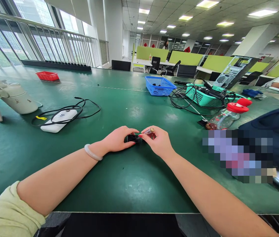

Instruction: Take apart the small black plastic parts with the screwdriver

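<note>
A green table point(134, 177) is being reached across by two bare forearms; beyond the hands, cables are being held in a teal basket point(205, 100), with a blue basket point(158, 89) being kept near it; on the table, near its front edge, a small black object point(134, 138) is being clamped by the thumb and fingers of the left hand point(117, 140); just beside it, a short tube point(149, 131) is being pinched in the fingers of the right hand point(159, 141); whether tube and object are touching cannot be told.
</note>
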A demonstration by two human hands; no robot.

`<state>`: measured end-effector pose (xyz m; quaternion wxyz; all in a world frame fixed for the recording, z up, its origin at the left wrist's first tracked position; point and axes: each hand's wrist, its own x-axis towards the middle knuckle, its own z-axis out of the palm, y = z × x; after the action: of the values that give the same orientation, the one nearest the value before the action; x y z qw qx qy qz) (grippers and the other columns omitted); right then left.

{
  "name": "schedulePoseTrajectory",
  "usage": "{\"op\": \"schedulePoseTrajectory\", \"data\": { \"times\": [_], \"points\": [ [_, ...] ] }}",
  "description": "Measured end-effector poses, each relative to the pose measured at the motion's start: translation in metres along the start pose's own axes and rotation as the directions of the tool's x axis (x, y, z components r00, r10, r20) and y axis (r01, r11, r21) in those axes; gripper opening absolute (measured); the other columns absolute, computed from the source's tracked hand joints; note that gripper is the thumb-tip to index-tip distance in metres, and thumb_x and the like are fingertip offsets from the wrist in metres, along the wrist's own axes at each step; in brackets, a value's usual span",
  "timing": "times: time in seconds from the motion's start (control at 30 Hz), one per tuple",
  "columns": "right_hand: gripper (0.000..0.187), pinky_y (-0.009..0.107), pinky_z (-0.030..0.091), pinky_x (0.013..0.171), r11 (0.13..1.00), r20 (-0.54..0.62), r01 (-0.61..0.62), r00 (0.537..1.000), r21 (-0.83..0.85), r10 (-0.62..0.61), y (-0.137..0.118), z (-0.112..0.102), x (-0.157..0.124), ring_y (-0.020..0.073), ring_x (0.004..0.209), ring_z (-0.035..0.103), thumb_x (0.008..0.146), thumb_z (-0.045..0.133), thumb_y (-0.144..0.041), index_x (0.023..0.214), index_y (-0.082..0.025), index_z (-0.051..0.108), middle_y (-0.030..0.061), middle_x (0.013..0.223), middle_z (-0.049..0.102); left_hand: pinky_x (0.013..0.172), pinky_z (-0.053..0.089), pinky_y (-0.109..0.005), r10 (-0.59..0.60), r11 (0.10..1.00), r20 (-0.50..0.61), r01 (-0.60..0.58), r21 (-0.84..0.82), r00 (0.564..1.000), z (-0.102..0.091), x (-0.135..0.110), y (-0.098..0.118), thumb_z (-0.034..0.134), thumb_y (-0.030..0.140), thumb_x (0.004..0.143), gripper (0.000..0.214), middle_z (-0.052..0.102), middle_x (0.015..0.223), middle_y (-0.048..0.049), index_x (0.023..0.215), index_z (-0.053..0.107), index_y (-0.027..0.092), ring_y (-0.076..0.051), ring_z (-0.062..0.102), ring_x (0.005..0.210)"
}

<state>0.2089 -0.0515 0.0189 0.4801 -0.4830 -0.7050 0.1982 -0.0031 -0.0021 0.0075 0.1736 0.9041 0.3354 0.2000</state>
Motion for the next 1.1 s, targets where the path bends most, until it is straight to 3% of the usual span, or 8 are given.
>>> {"op": "schedulePoseTrajectory", "data": {
  "times": [0.1,0.2,0.37,0.57,0.73,0.83,0.97,1.1],
  "points": [
    [0.021,0.030,0.051,0.064,0.997,-0.053,0.073,0.996,-0.017,-0.074,0.000,-0.005,0.000,0.0158,0.066,0.063,0.086,0.067,-0.043,0.079,-0.023,0.069,0.0014,0.076,0.071,0.096,0.050,-0.042,0.039,0.999,-0.054,-0.040,-0.003,0.998,-0.001,-0.001,0.000,0.063,0.037,0.088,0.042,0.071,0.115,-0.0074,0.128,0.061,0.024,-0.024,0.062,0.106],
    [0.020,0.031,0.054,0.072,0.985,-0.204,0.171,0.964,-0.015,-0.170,0.000,-0.012,0.001,0.0168,0.074,0.067,0.092,0.058,-0.039,0.084,-0.023,0.066,0.0021,0.080,0.072,0.102,0.048,-0.043,0.033,0.999,-0.110,-0.031,0.021,0.993,-0.002,-0.001,0.001,0.056,0.036,0.092,0.040,0.069,0.121,-0.0072,0.130,0.061,0.025,-0.024,0.060,0.111],
    [0.023,0.031,0.051,0.066,0.983,-0.382,0.147,0.907,-0.106,-0.177,0.010,-0.025,0.006,0.0156,0.062,0.060,0.095,0.050,-0.038,0.080,-0.023,0.056,-0.0012,0.066,0.062,0.101,0.048,-0.045,-0.181,0.969,-0.155,0.203,0.138,0.971,0.000,0.002,-0.002,0.044,0.032,0.097,0.044,0.066,0.124,-0.0081,0.139,0.059,0.029,-0.026,0.059,0.112],
    [0.028,0.030,0.048,0.063,0.989,-0.300,0.043,0.950,-0.140,-0.084,0.022,-0.025,0.010,0.0151,0.058,0.054,0.094,0.048,-0.045,0.078,-0.023,0.053,-0.0017,0.063,0.058,0.101,0.046,-0.051,-0.266,0.914,-0.039,0.265,0.307,0.963,0.002,0.001,-0.004,0.043,0.032,0.096,0.040,0.064,0.116,-0.0083,0.125,0.070,0.033,-0.027,0.060,0.105],
    [0.029,0.031,0.048,0.066,0.996,-0.221,0.038,0.974,-0.086,-0.056,0.017,-0.020,0.007,0.0156,0.060,0.054,0.095,0.048,-0.046,0.077,-0.024,0.052,-0.0003,0.066,0.058,0.112,0.040,-0.051,-0.179,0.969,-0.057,0.186,0.163,0.982,0.006,0.003,0.005,0.035,0.035,0.100,0.042,0.059,0.133,-0.0108,0.115,0.072,0.022,-0.028,0.053,0.125],
    [0.030,0.031,0.049,0.067,0.997,-0.206,0.044,0.977,-0.060,-0.055,0.014,-0.018,0.007,0.0161,0.061,0.055,0.095,0.048,-0.049,0.078,-0.024,0.052,-0.0002,0.066,0.058,0.116,0.037,-0.048,-0.086,0.996,-0.011,0.087,0.037,0.996,0.013,0.008,0.015,0.044,0.043,0.098,0.042,0.056,0.142,-0.0116,0.130,0.061,0.021,-0.026,0.049,0.133],
    [0.031,0.031,0.051,0.071,0.999,-0.172,0.021,0.985,0.024,-0.017,0.016,-0.014,0.010,0.0163,0.063,0.059,0.093,0.050,-0.051,0.080,-0.024,0.054,0.0004,0.069,0.062,0.113,0.038,-0.053,-0.008,0.999,0.075,0.005,0.048,0.997,0.021,0.016,0.028,0.065,0.049,0.086,0.060,0.059,0.140,-0.0105,0.139,0.052,0.025,-0.031,0.052,0.129],
    [0.029,0.033,0.053,0.074,0.990,-0.066,-0.015,0.998,0.140,0.024,0.021,-0.010,0.011,0.0173,0.068,0.063,0.089,0.057,-0.051,0.085,-0.023,0.060,0.0012,0.075,0.066,0.105,0.043,-0.050,-0.034,0.995,0.062,0.028,0.098,0.997,0.024,0.018,0.030,0.060,0.038,0.092,0.036,0.066,0.124,-0.0100,0.124,0.060,0.023,-0.029,0.058,0.116]
  ]
}}
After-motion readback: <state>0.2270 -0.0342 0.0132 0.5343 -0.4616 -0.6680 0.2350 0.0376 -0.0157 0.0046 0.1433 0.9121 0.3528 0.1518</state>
